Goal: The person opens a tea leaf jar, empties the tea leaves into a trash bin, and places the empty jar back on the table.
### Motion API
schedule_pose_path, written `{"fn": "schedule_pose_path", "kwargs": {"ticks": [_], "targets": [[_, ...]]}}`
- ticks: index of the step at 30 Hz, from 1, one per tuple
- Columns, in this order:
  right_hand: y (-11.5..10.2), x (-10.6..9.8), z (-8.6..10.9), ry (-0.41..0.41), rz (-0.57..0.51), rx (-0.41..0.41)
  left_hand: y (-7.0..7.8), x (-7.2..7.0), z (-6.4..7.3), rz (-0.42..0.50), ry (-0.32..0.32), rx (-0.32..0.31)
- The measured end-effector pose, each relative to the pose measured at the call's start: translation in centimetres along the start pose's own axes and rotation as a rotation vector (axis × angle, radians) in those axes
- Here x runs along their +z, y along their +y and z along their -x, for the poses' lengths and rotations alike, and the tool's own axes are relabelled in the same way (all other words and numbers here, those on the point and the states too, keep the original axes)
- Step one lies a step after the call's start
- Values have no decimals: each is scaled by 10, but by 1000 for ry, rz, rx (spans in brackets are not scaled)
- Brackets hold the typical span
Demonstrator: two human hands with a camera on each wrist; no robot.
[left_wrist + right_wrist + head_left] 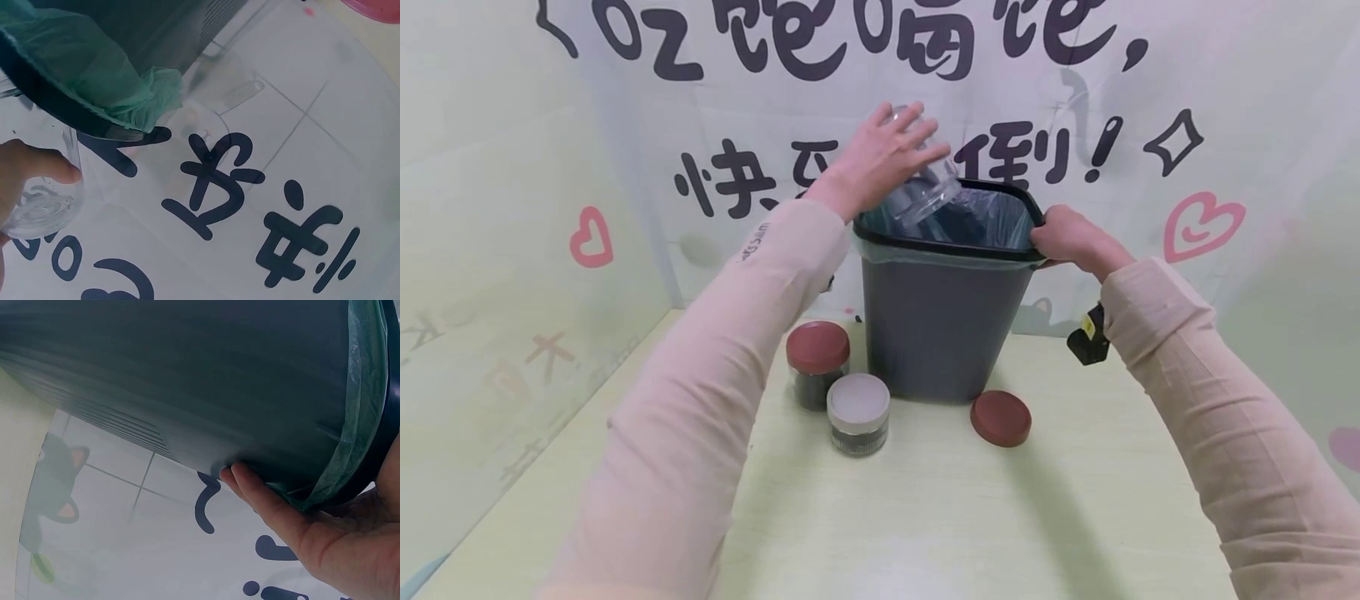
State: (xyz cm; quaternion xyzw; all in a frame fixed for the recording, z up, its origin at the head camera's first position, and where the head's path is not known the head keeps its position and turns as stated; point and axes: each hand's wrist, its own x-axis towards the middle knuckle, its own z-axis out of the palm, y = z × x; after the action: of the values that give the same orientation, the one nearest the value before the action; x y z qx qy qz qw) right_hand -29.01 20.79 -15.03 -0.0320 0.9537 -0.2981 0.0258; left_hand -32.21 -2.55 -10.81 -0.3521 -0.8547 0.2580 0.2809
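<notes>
My left hand grips a clear jar, tipped with its mouth down over the opening of a dark grey trash bin. In the left wrist view, the thumb of that hand lies across the jar, which has small dark specks inside. A thin liner bag is folded over the bin's black rim. On the right side, my right hand holds this rim. The right wrist view shows its fingers against the bin's outer wall.
Left of the bin stand a red-lidded jar with dark contents and a shorter jar with a pale lid. A loose red lid lies on the table at the bin's front right. Behind hangs a printed white backdrop.
</notes>
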Motion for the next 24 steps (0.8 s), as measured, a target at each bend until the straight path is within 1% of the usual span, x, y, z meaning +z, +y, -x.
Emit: {"fn": "schedule_pose_path", "kwargs": {"ticks": [3,5,7,11,13,15,19,24], "targets": [[-1,-1,0,1,-3,-2,-4,-1,4,103,51,-98],[-1,-1,0,-4,-8,3,-5,-1,7,176,69,-161],[-1,0,1,-8,-18,5,-7,0,11,251,70,-219],[-1,1,3,-10,-39,11,-10,2,17,390,40,-342],[-1,1,3,-4,-44,9,-12,3,20,456,36,-404],[0,2,4,-1,-45,7,-14,5,24,511,41,-463],[2,3,4,10,-49,5,-15,8,29,589,52,-566],[2,2,4,19,-52,8,-16,10,34,693,77,-664]]}}
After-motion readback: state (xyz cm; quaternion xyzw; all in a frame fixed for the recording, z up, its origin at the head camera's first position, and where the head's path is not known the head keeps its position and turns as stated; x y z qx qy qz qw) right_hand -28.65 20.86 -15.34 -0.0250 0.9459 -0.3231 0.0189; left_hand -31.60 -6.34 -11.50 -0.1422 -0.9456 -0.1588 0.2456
